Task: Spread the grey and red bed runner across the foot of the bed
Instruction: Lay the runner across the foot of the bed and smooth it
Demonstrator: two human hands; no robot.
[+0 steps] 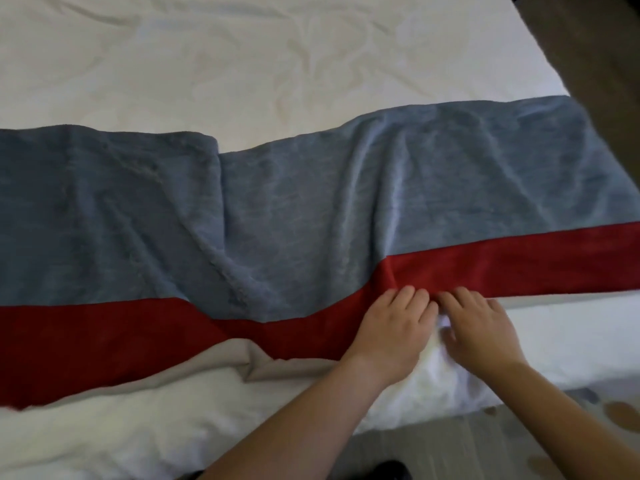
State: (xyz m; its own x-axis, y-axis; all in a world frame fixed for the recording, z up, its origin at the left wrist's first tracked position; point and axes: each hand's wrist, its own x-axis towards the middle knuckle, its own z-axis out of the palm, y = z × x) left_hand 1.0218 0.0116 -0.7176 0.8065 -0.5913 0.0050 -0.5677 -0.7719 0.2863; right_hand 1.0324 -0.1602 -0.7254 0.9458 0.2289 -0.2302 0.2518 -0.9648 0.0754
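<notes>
The bed runner (311, 209) lies across the foot of the white bed (207, 64). It has a wide grey field and a red band (104, 334) along the near side. It is wrinkled, with a fold running down its middle, and its left half sits nearer to me than its right half. A beige underside (242, 355) is turned up at the near edge. My left hand (391, 330) and my right hand (481, 330) rest side by side at the red band's near edge. Their fingers curl over the edge and the thumbs are hidden.
The bed's near edge drops to a patterned floor (450, 445) at the lower right. A dark wooden surface (595, 46) stands along the bed's right side. Wrinkled white bedding extends beyond the runner.
</notes>
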